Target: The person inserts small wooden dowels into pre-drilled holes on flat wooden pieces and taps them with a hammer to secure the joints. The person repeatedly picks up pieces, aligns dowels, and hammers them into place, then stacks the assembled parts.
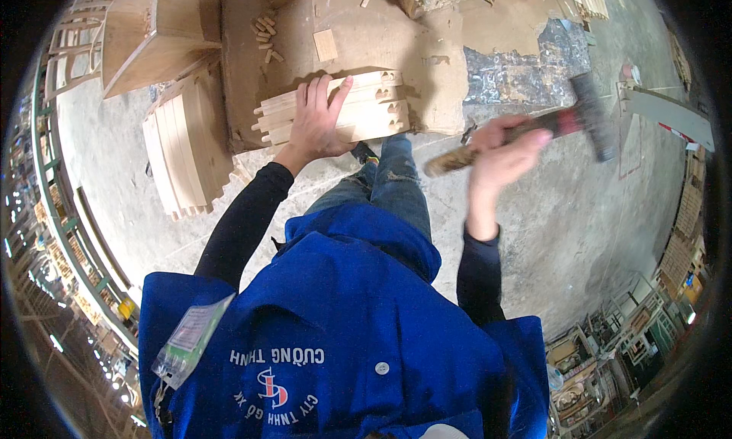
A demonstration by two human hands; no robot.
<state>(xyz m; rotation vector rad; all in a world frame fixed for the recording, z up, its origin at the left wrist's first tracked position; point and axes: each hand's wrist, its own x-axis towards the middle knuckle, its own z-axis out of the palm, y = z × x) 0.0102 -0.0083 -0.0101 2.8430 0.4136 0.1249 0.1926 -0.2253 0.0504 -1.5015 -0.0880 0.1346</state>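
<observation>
My left hand (316,122) grips a row of pale wooden slats (374,107) side by side at the near edge of a cardboard-covered work surface (396,38). Its fingers reach over the upper faces, with the thumb spread apart. The slats have pegs or tenons at their left ends and notched hollows at their right ends. Off to the right, my right hand (507,153) is closed around the wooden handle of a hammer (591,118). The hammer's dark head is raised to the upper right, away from the slats, and slightly blurred.
Small wooden dowels (267,36) lie loose at the far left of the surface, near a flat wooden piece (325,45). A stack of slats (179,153) stands to the left below a plywood box (156,38). A grey metal bar (663,117) juts in at right.
</observation>
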